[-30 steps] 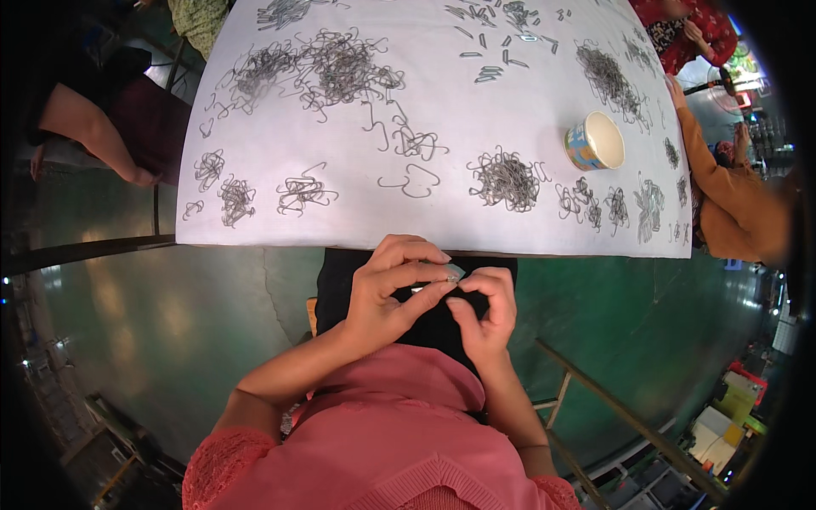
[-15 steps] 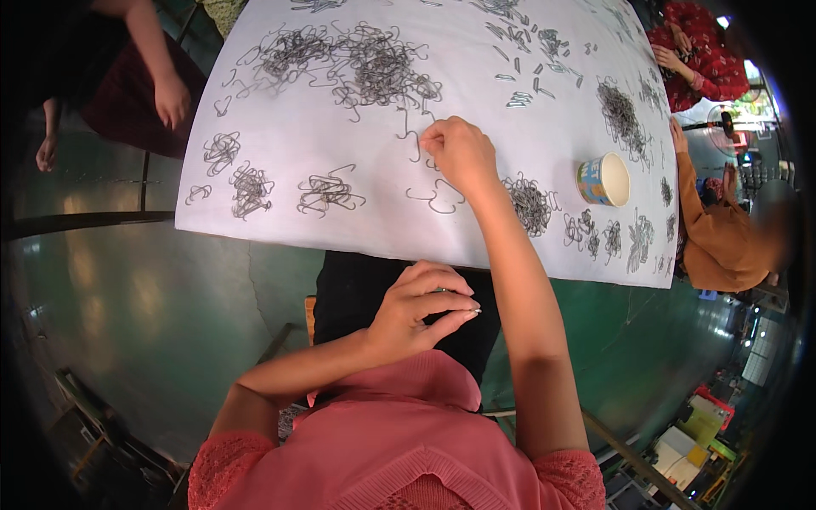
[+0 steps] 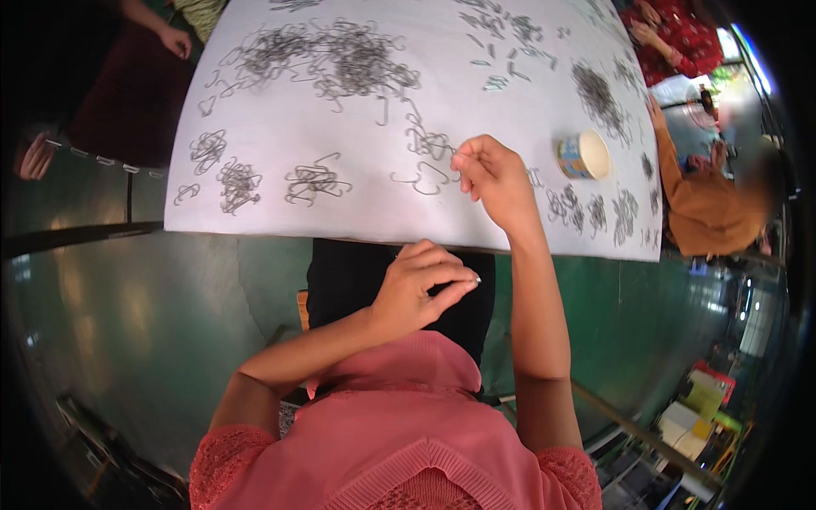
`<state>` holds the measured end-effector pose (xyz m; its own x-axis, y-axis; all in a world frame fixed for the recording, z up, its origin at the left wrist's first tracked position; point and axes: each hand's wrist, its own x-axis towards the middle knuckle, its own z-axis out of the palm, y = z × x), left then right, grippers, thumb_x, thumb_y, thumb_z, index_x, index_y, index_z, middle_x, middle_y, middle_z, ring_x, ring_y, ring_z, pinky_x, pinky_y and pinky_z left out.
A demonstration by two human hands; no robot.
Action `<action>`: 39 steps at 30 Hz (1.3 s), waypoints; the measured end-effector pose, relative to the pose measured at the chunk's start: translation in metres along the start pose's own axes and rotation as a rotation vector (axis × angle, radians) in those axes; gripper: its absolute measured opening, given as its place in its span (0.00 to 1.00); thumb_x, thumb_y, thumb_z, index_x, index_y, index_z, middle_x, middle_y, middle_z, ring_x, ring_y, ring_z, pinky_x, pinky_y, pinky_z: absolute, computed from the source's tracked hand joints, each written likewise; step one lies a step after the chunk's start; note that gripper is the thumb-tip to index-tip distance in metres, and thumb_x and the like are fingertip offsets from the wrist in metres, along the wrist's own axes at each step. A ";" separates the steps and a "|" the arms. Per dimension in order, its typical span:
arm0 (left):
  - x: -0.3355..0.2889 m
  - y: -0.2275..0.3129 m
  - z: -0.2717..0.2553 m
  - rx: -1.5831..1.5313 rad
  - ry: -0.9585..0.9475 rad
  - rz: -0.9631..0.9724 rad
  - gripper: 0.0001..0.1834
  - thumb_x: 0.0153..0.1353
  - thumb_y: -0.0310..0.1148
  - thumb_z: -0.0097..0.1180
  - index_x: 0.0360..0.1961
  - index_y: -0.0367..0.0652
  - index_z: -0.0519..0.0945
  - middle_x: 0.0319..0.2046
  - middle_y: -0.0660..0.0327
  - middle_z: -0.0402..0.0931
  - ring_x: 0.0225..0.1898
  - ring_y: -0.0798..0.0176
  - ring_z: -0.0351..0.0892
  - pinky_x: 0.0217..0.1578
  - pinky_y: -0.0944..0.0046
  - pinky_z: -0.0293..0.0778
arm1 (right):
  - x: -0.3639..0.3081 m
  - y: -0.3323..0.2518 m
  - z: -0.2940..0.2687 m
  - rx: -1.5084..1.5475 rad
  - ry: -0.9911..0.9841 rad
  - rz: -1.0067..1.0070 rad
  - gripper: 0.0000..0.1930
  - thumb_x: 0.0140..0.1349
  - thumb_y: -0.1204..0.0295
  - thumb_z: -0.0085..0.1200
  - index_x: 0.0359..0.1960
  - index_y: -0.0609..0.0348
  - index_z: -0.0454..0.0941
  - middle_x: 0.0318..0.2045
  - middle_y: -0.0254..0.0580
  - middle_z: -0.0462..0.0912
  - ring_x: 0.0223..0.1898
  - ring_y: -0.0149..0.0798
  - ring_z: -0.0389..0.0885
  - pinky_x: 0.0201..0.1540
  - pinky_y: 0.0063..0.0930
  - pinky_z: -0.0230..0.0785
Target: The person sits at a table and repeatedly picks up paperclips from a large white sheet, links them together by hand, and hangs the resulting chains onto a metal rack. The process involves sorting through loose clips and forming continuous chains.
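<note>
Well, the cup (image 3: 570, 159) gapes pale; left grip (image 3: 421, 285) pinches shiny bit (image 3: 478, 280), right grip (image 3: 501, 183) unclear.

I identify the site as a workshop or small factory floor; on my feed, a broad white-covered work table (image 3: 280, 136) carries bent wire hooks (image 3: 361, 64), sorted into separate heaps, and loose short metal pieces (image 3: 495, 83); a co-worker in brown (image 3: 718, 217) and a co-worker in patterned red (image 3: 680, 51) occupy its right side; the floor (image 3: 170, 289) is bare and green; boxy items (image 3: 684, 429), too indistinct for me to classify, crowd the lower right.
</note>
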<state>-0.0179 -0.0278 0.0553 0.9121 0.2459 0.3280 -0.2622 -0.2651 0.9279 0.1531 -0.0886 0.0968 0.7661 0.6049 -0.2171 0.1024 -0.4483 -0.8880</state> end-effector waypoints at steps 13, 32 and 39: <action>0.020 0.018 0.039 0.018 -0.105 0.015 0.05 0.49 0.27 0.64 0.30 0.45 0.83 0.28 0.65 0.81 0.32 0.64 0.76 0.36 0.65 0.70 | -0.173 0.024 -0.023 0.730 0.415 0.048 0.04 0.58 0.75 0.58 0.29 0.62 0.78 0.32 0.32 0.75 0.29 0.23 0.69 0.31 0.14 0.61; 0.132 -0.013 0.146 0.080 -0.409 0.379 0.11 0.58 0.26 0.52 0.42 0.38 0.78 0.40 0.52 0.76 0.44 0.50 0.73 0.46 0.56 0.68 | -0.243 -0.033 -0.108 0.522 1.146 -0.337 0.05 0.62 0.75 0.53 0.36 0.65 0.76 0.31 0.40 0.81 0.27 0.26 0.78 0.27 0.17 0.68; 0.137 -0.070 0.240 0.452 -0.808 0.862 0.21 0.52 0.27 0.57 0.50 0.44 0.73 0.58 0.55 0.63 0.63 0.48 0.57 0.58 0.42 0.56 | -0.331 -0.131 -0.167 0.176 1.433 -0.514 0.09 0.63 0.72 0.52 0.39 0.68 0.74 0.33 0.44 0.81 0.29 0.31 0.81 0.31 0.22 0.75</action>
<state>0.2008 -0.1990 -0.0072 0.4730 -0.7604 0.4451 -0.8804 -0.3884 0.2721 -0.0075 -0.3401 0.3528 0.6319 -0.5045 0.5884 0.5442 -0.2518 -0.8003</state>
